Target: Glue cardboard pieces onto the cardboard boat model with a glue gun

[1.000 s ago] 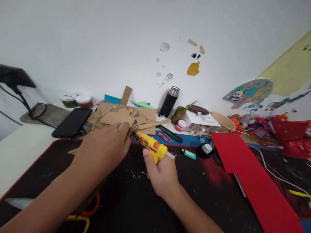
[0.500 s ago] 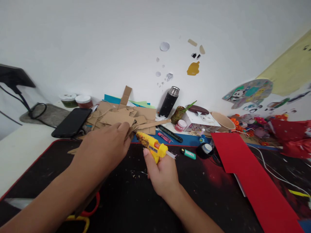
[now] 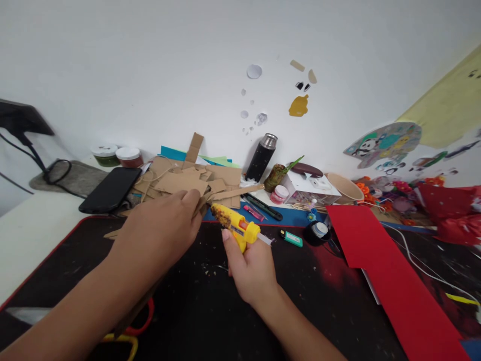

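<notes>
My right hand [image 3: 253,271] is wrapped round the handle of a yellow glue gun [image 3: 235,223]. Dark scorched smears cover the gun's front, and a clear glue stick [image 3: 266,239] pokes out of its back. The nozzle points left, close to the fingertips of my left hand [image 3: 163,223]. That hand is closed on a brown cardboard piece [image 3: 205,204], most of which my hand and forearm hide. Behind it lies a heap of cardboard scraps [image 3: 184,183]. Partly under my left forearm are scissors with red and yellow handles [image 3: 145,321].
At the left lies a black phone [image 3: 110,190], near two lidded jars [image 3: 130,156]. Along the wall stand a black flask [image 3: 262,158] and a white-topped box [image 3: 313,185]. A green lighter [image 3: 292,238], a box cutter [image 3: 265,206] and red card [image 3: 391,281] are on the right.
</notes>
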A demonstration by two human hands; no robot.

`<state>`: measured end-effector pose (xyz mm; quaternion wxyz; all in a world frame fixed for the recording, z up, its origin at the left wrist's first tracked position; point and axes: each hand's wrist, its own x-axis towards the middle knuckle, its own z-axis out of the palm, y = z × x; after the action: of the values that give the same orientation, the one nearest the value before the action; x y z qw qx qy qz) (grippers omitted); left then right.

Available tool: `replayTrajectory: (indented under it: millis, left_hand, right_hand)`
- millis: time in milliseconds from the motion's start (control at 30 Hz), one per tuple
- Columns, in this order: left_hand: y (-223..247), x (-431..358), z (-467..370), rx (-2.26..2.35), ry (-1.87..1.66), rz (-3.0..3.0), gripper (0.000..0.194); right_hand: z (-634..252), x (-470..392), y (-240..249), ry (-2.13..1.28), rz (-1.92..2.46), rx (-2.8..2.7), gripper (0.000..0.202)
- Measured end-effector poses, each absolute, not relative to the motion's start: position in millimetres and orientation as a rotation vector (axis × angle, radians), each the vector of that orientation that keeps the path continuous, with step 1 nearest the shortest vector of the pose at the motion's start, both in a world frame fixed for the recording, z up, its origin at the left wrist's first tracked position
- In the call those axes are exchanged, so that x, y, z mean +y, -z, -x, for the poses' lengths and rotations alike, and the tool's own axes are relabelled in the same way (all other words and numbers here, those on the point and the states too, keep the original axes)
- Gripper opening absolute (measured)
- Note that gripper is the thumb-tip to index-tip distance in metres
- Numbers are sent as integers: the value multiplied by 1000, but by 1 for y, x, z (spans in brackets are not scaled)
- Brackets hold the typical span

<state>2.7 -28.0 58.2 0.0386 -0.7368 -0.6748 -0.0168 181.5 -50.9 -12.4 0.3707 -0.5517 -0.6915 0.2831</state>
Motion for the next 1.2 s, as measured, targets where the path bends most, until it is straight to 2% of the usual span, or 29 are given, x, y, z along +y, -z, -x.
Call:
replayTrajectory:
  millis: [1200]
  left_hand:
    - [-58, -28, -4, -2089, 13, 2252, 24]
  right_hand:
    - [-186, -48, 11, -649, 1423, -1801, 57]
